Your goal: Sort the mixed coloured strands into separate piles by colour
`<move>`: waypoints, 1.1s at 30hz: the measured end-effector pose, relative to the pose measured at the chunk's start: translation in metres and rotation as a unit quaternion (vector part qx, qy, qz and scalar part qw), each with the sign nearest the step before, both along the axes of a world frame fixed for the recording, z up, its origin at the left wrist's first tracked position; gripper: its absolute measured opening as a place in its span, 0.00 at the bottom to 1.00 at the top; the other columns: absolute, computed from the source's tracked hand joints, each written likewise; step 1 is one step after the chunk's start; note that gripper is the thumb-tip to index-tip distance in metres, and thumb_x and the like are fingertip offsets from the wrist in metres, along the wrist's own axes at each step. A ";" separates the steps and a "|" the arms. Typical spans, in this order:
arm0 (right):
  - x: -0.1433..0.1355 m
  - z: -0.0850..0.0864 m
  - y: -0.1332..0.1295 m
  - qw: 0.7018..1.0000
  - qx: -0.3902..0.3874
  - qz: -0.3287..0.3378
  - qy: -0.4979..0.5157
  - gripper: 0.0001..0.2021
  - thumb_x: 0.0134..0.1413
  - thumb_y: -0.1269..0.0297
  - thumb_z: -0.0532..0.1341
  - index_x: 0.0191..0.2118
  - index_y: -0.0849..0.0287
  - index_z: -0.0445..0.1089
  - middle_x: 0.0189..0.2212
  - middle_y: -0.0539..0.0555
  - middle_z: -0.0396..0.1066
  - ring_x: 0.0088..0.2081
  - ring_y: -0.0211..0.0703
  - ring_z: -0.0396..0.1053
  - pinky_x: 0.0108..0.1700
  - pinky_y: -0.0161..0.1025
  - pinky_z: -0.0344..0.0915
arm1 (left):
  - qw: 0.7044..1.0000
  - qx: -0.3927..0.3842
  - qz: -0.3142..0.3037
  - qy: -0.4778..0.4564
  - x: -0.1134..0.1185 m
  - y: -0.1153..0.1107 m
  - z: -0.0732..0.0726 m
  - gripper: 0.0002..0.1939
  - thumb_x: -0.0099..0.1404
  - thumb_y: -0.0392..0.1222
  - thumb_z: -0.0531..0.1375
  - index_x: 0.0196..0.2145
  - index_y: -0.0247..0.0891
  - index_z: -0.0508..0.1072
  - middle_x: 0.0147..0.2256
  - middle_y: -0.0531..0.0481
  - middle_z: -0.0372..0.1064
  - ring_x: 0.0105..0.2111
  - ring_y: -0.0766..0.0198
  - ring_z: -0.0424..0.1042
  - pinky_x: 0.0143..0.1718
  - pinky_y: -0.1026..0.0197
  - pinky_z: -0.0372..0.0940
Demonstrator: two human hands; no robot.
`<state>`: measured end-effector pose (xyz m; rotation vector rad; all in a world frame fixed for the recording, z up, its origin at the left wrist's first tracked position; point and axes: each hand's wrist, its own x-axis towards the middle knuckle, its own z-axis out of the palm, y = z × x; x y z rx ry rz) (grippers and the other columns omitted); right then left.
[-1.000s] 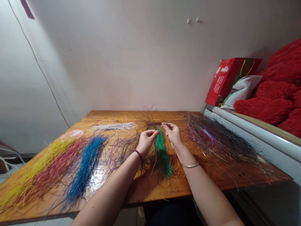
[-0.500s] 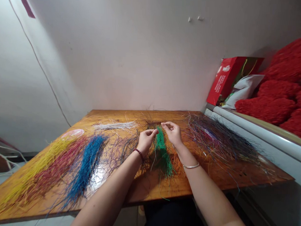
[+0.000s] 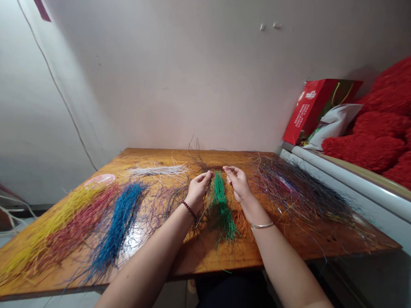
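Observation:
Both my hands hover over the middle of the wooden table (image 3: 201,261), one on each side of the top end of a green wire bundle (image 3: 220,197). My left hand (image 3: 199,187) is closed in a pinch, with thin dark strands near its fingertips. My right hand (image 3: 237,180) also pinches with thumb and forefinger, close to a brown strand bundle (image 3: 215,168). Whatever either pinch holds is too small to make out. Orange strands (image 3: 240,216) lie under my right wrist.
On the left lie yellow (image 3: 54,225), red (image 3: 78,214) and blue bundles (image 3: 120,227). White strands (image 3: 159,171) are at the back. A dark mixed heap (image 3: 302,189) covers the right side. Beyond it stand a red bag (image 3: 304,110) and red fluffy items (image 3: 364,148).
My left hand has moved slightly up and left, its pinch now nearer the back. My right fingers have shifted slightly right. Dark strands now stick up behind my left hand.

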<state>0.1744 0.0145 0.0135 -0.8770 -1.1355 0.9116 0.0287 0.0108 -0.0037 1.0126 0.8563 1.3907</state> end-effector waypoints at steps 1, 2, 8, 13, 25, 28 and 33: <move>0.000 0.000 0.000 1.000 -0.001 0.005 0.006 0.20 0.41 0.47 0.70 0.29 0.58 0.69 0.15 0.43 0.56 0.18 0.30 0.50 0.21 0.32 0.45 | 1.000 -0.004 -0.003 -0.007 0.000 0.000 0.000 0.26 0.49 0.60 0.69 0.35 0.34 0.78 0.37 0.45 0.73 0.23 0.74 0.59 0.21 0.69 0.52; 0.000 0.000 0.000 1.000 -0.003 0.010 0.012 0.20 0.41 0.47 0.70 0.29 0.58 0.69 0.16 0.43 0.56 0.18 0.30 0.50 0.22 0.32 0.46 | 1.000 -0.006 -0.008 -0.016 0.000 0.000 0.000 0.26 0.49 0.61 0.69 0.35 0.34 0.78 0.36 0.46 0.73 0.21 0.75 0.56 0.20 0.69 0.49; 0.001 0.001 -0.001 0.998 -0.026 0.037 0.040 0.20 0.38 0.48 0.71 0.31 0.58 0.70 0.18 0.43 0.60 0.19 0.30 0.51 0.21 0.32 0.47 | 0.997 -0.010 -0.021 -0.071 0.000 0.003 -0.003 0.26 0.47 0.59 0.71 0.35 0.36 0.76 0.34 0.49 0.70 0.21 0.77 0.56 0.19 0.71 0.47; 0.002 0.000 0.001 0.997 -0.039 0.041 0.058 0.20 0.37 0.49 0.72 0.31 0.58 0.71 0.23 0.46 0.67 0.19 0.29 0.53 0.20 0.31 0.48 | 0.996 -0.019 -0.013 -0.080 -0.001 0.003 -0.002 0.25 0.47 0.57 0.71 0.37 0.36 0.77 0.38 0.48 0.72 0.22 0.78 0.57 0.19 0.71 0.47; 0.002 0.002 -0.003 0.995 -0.030 0.073 0.062 0.17 0.44 0.50 0.69 0.32 0.59 0.70 0.40 0.54 0.76 0.20 0.26 0.58 0.20 0.29 0.53 | 0.991 -0.039 -0.011 -0.130 -0.002 0.006 -0.002 0.24 0.49 0.53 0.72 0.38 0.33 0.77 0.31 0.50 0.71 0.19 0.77 0.57 0.16 0.70 0.46; 0.002 0.002 -0.002 0.995 -0.027 0.080 0.055 0.17 0.45 0.50 0.69 0.31 0.59 0.70 0.39 0.54 0.77 0.19 0.26 0.56 0.19 0.30 0.51 | 0.982 -0.053 -0.022 -0.180 -0.001 0.006 0.000 0.17 0.52 0.47 0.71 0.36 0.34 0.77 0.35 0.48 0.74 0.25 0.74 0.67 0.21 0.72 0.57; 0.002 0.000 0.000 0.992 -0.023 0.100 0.075 0.17 0.45 0.51 0.70 0.30 0.59 0.69 0.36 0.51 0.76 0.18 0.24 0.55 0.18 0.29 0.47 | 0.957 -0.113 -0.018 -0.266 -0.001 0.003 0.008 0.02 0.63 0.34 0.63 0.34 0.32 0.75 0.33 0.48 0.75 0.32 0.72 0.73 0.32 0.73 0.66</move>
